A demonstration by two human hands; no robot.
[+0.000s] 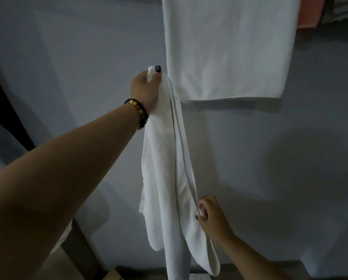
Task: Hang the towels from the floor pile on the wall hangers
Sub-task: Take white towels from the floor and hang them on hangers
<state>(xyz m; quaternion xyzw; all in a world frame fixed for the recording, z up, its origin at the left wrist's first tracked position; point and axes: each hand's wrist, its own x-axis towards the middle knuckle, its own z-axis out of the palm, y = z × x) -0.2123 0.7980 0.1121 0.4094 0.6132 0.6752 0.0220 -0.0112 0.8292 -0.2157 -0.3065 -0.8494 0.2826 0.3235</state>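
My left hand is raised against the wall and grips the top corner of a white towel that hangs down in long folds. Lower down, my right hand pinches the towel's right edge between fingers and thumb. A second, wider white towel hangs flat on the wall just right of my left hand, its top cut off by the frame. No hanger shows in view.
A pink towel hangs at the top right, with more fabric beside it. The pale wall fills most of the view. A dark edge runs down the left. Floor and a bit of white cloth show at the bottom.
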